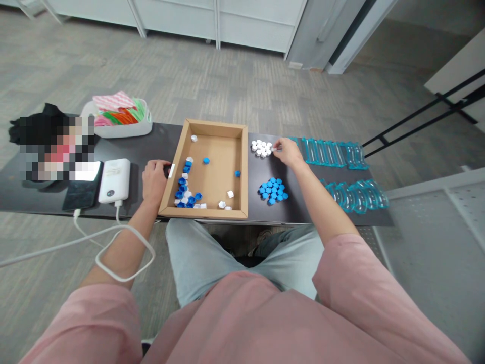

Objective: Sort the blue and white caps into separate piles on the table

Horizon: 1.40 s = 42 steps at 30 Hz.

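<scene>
Your shirt (242,323) is pink, your jeans (204,253) pale blue, your tabletop (162,136) near-black and the floor (212,83) streaked in greys. Your tray (244,172) is cardboard brown, with blue pieces (206,161) and white pieces (231,193) in it; the far pile (260,148) is all white, the near pile (273,190) bright blue. Your see-through parts (324,152) are teal, your power bank (114,181) and basket (123,132) white, the cloth (116,101) patterned pink-and-white.

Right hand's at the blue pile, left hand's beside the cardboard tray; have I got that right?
Not quite: the head view shows the right hand at the white pile, not the blue pile. The left hand is indeed beside the cardboard tray.
</scene>
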{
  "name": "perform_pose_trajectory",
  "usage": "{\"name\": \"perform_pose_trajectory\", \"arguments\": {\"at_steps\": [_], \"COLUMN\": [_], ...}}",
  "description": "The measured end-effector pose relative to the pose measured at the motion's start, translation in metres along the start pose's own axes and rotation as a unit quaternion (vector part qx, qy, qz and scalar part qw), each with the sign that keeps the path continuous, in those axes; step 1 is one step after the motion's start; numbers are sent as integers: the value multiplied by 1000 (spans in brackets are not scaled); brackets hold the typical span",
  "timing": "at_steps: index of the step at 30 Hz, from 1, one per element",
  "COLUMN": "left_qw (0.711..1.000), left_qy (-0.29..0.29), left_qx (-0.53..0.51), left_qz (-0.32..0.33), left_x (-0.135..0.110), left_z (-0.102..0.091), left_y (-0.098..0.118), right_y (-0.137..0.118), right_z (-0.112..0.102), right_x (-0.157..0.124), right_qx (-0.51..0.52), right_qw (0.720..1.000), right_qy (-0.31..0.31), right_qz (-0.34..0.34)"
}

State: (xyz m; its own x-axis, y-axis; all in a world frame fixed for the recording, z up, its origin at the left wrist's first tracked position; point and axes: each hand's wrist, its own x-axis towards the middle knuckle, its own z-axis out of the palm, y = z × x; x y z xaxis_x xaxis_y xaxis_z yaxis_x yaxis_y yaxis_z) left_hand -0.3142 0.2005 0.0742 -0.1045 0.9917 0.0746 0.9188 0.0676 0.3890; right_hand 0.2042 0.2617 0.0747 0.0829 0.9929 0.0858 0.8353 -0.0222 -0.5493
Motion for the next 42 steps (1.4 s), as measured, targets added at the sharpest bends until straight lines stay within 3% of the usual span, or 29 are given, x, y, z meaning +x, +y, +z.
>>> {"name": "perform_pose_trajectory", "arguments": {"at_steps": [5,9,12,15,17,22,26,30,33,38,42], "left_qw": [1000,1000,1000,1000,1000,1000,1000,1000,1000,1000,1000], "left_qy": [11,9,9,12,13,7,8,-3,-1,-3,-10], "left_qx": [-5,-3,5,12,14,10,-9,-6,-6,-12,-1], "left_qz": [3,5,8,7,5,13,14,4,1,9,14], "left_x": [1,0,-1,-1,-1,-1,-1,-1,0,4,4], "left_z": [1,2,2,3,4,3,1,1,2,4,5], "left_y": [-1,-1,-1,0,0,-1,-1,0,-2,-8,-9], "right_y": [-4,-31,-75,-125,-152,-186,-194,-179,-142,-55,-11], "right_z": [-3,-11,-8,5,18,49,46,23,3,-16,-13], "right_x": [-6,-28,-55,-82,-95,-105,-104,-97,-85,-59,-48], "right_qx": [35,26,63,38,-22,-167,-129,5,63,-4,-74], "right_qw": [999,998,984,932,901,878,882,912,939,985,993], "right_qy": [4,28,-46,-188,-245,-286,-313,-298,-224,-92,-73], "right_qz": [4,-44,-163,-307,-358,-345,-328,-281,-254,-143,-61]}}
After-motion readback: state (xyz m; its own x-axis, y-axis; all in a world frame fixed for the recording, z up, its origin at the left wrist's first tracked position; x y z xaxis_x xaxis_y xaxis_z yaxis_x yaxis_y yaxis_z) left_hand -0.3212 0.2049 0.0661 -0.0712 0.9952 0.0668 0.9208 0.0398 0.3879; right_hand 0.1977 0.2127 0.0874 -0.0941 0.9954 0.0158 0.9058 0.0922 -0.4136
